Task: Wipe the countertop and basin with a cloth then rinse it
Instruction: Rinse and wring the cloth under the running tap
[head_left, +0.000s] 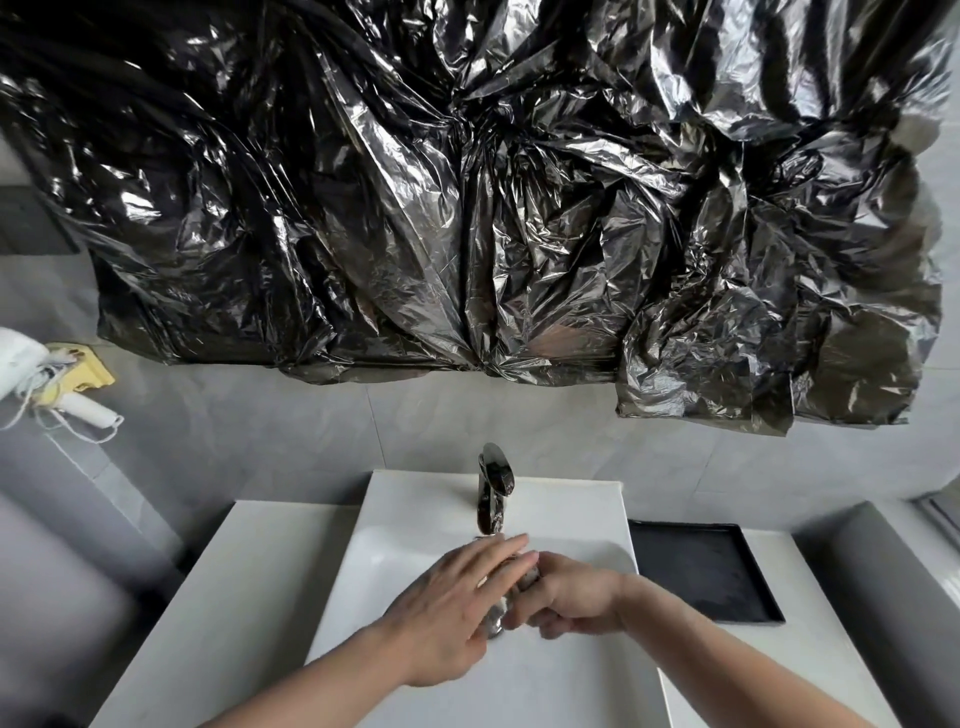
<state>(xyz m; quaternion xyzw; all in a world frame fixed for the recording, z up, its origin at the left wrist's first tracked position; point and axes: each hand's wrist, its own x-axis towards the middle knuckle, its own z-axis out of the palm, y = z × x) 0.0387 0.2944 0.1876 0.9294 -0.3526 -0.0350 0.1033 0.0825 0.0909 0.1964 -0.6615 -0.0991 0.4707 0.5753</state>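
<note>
Both hands are positioned over the white basin (374, 566), directly below the spout of the chrome faucet (492, 491). The left hand (452, 608) lies flat with fingers extended and pressed against the cloth (498, 616). The right hand (571, 597) is curled around the same cloth from the opposite side. The cloth is a small grey wad, mostly hidden between the two palms. The white worktop (218, 597) flanks the basin on both sides. A black tray (706, 577) rests on the worktop to the right of the basin. Crumpled black plastic sheeting (467, 197) covers the wall above.
</note>
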